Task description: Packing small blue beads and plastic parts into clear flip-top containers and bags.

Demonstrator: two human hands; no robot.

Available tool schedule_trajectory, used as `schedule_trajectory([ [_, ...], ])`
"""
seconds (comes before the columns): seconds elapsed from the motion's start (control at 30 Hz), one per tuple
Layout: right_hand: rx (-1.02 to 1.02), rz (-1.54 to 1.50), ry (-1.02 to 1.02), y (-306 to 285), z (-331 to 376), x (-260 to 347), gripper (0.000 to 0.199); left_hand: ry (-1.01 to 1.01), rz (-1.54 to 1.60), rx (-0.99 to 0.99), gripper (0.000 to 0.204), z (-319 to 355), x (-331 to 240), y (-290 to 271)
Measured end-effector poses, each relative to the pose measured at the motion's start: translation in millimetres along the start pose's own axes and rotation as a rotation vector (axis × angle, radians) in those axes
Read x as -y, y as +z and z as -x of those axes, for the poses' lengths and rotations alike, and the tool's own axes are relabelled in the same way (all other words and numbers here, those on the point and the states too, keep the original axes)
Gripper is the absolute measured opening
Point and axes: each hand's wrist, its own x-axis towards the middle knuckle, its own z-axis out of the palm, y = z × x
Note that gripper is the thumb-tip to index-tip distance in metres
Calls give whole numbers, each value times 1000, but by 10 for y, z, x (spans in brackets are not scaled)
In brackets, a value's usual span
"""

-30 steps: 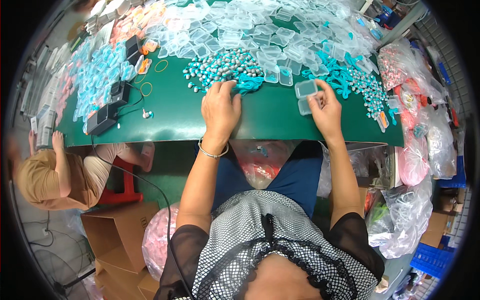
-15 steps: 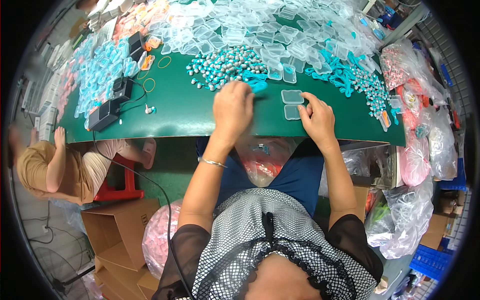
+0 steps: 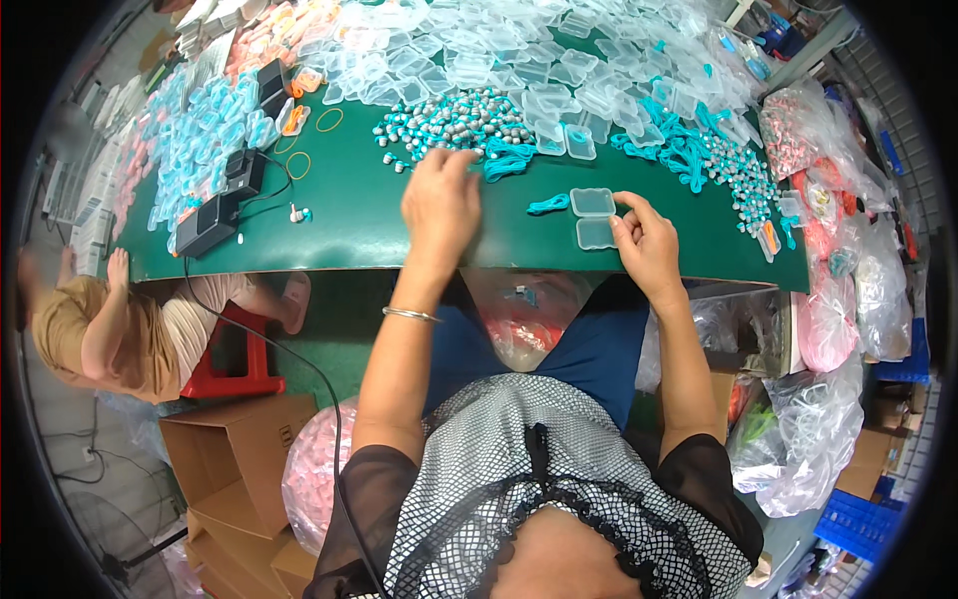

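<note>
Head view, right of centre: the unfolded clear-plastic rectangular box [image 3: 596,234] looks unfilled, a coiled teal cord [image 3: 548,205] outside it, right hand [image 3: 647,243] half-open at its edge, left hand [image 3: 441,203] (grip untellable, blurred) near the grey-and-teal bead-like pile [image 3: 459,115].

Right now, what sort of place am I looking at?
Likely a small workshop: the green table holds many clear plastic cases and a heap of small grey-and-teal pieces, and an open cardboard box stands nearby.
</note>
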Motion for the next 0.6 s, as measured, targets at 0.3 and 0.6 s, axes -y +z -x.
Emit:
schedule_trajectory([
  [0.3, -237, -135, 4, -185, 21, -232, 12, -97, 288, 39, 7, 5, 170, 8],
  [0.6, -476, 541, -13, -946, -345, -1441, 25, -29, -2, 176, 8, 165, -141, 68],
])
